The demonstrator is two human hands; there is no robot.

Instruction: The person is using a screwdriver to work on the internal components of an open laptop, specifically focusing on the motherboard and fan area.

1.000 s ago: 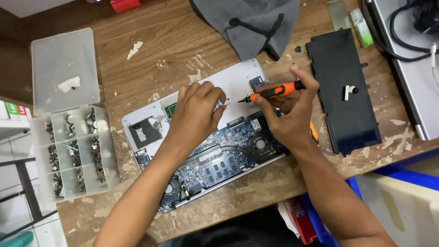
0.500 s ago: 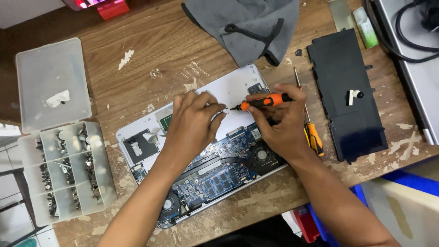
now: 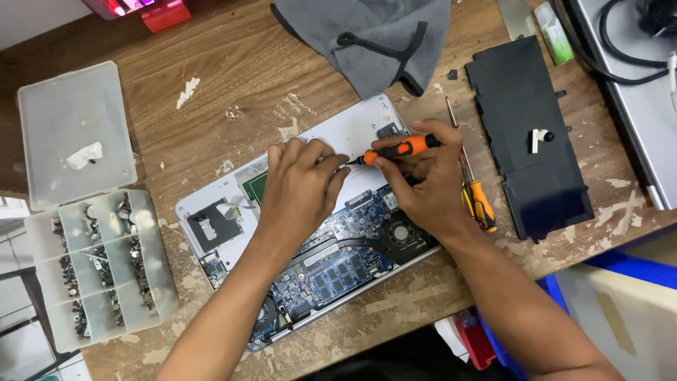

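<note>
Change since half a second ago: view drawn closer; both hands in much the same place over the opened laptop, screwdriver still level between them, its tip still at the left fingertips.
Opened laptop (image 3: 331, 271): one, white shell, back cover off, blue circuit board bared along the near edge, lying slantwise on the wooden bench (image 3: 233, 106).
Left hand (image 3: 300, 190): palm down on the pale inner plate of the laptop, fingers bent and spread lightly, fingertips touching the screwdriver's tip; pinching something there or not, cannot tell.
Right hand (image 3: 427, 187): closed round the orange-and-black screwdriver (image 3: 398, 149), thumb and forefinger pinching the handle, shaft pointing left over the laptop's far half.
Second screwdriver (image 3: 471, 180): one, orange-and-black handle, thin shaft, lying loose just right of the right hand, between laptop and black panel.
Screwdrivers counted: two, one held, one lying.
Parts box (image 3: 106, 271): one, clear plastic, split into compartments of small dark screws, at the left bench edge; hinged clear lid (image 3: 74, 134) lying open beyond it, scrap of white paper on it.
Black panel (image 3: 529, 134): one, flat, rectangular, right of the laptop, small white piece resting on it.
Grey cloth (image 3: 381, 39): one, crumpled, at the far edge beyond the laptop.
Red object (image 3: 166, 14): one, far left corner, partly cut off.
Green-and-white packet (image 3: 553, 32): small, oblong, far right, beside black cables.
</note>
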